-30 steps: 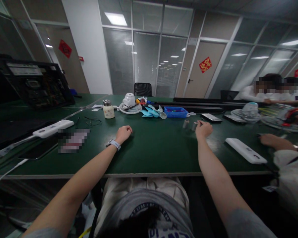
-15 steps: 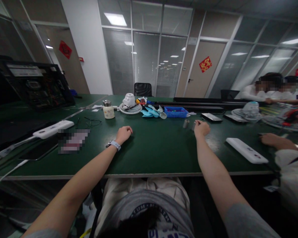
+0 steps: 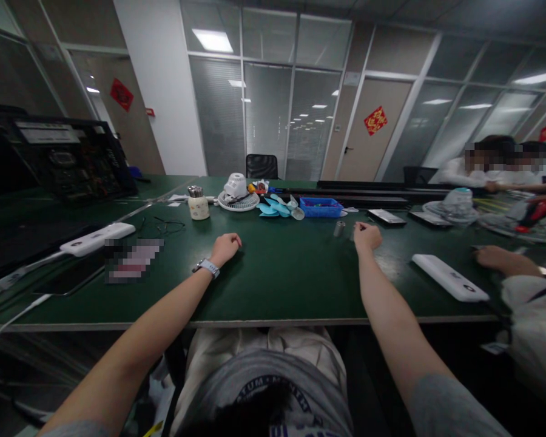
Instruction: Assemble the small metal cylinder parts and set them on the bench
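Observation:
My left hand (image 3: pixel 226 247) rests on the green table with its fingers curled in and nothing visible in them. A watch (image 3: pixel 206 267) is on that wrist. Farther right, my right hand (image 3: pixel 368 237) is closed in a pinch just above the tabletop. A faint grey shape shows by its fingertips, too dim to make out. Just left of these fingers a small metallic cylinder (image 3: pixel 339 228) stands upright, apart from the hand.
Behind my hands lie a white fan part (image 3: pixel 235 188), blue fan blades (image 3: pixel 274 207) and a blue tray (image 3: pixel 321 208). A cream jar (image 3: pixel 198 207) stands left. White power banks (image 3: pixel 450 278) lie both sides. A co-worker's hand (image 3: pixel 505 260) rests at right.
The view has shifted very slightly. My hands and the standing cylinder hold nearly the same places, and the right hand stays pinched.

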Demonstrator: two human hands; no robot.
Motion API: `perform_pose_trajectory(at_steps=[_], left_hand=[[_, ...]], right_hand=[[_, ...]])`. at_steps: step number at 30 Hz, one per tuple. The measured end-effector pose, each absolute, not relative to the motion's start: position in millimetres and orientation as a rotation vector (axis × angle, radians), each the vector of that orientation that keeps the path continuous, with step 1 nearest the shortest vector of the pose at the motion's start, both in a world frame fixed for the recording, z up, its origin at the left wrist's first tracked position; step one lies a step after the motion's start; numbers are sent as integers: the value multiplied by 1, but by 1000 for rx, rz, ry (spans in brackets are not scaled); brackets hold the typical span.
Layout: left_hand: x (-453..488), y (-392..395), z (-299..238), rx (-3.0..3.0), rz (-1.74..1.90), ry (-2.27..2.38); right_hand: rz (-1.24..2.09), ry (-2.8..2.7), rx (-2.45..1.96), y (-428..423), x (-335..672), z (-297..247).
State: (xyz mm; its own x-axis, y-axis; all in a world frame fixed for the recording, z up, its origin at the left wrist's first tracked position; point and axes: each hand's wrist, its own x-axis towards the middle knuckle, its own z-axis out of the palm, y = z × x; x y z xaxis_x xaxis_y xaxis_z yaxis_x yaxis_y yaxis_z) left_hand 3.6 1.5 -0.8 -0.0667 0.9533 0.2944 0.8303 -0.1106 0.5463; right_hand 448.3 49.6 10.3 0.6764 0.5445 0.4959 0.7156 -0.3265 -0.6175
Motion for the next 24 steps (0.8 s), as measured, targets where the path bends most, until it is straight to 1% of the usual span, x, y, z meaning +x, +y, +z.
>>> perform_pose_trajectory(at_steps=[6,11,14,18,24], left_hand=[[4,1,0,2009,920,1951],[5,-2,2,2009,918,1952],[5,-2,3,2011,919,1947],[5,-1,1,2005,914,1961],[4,2,-1,2016,924,1938]], right_hand=[[-221,-957,-2011,48,447,6],[-465,-1058,-1914,56,442,-3],[-544,-1173,-1927,61,437,-7],[-523,-1282,-2006,65,432,-11],[-523,-1220,-2028,67,425,-11]])
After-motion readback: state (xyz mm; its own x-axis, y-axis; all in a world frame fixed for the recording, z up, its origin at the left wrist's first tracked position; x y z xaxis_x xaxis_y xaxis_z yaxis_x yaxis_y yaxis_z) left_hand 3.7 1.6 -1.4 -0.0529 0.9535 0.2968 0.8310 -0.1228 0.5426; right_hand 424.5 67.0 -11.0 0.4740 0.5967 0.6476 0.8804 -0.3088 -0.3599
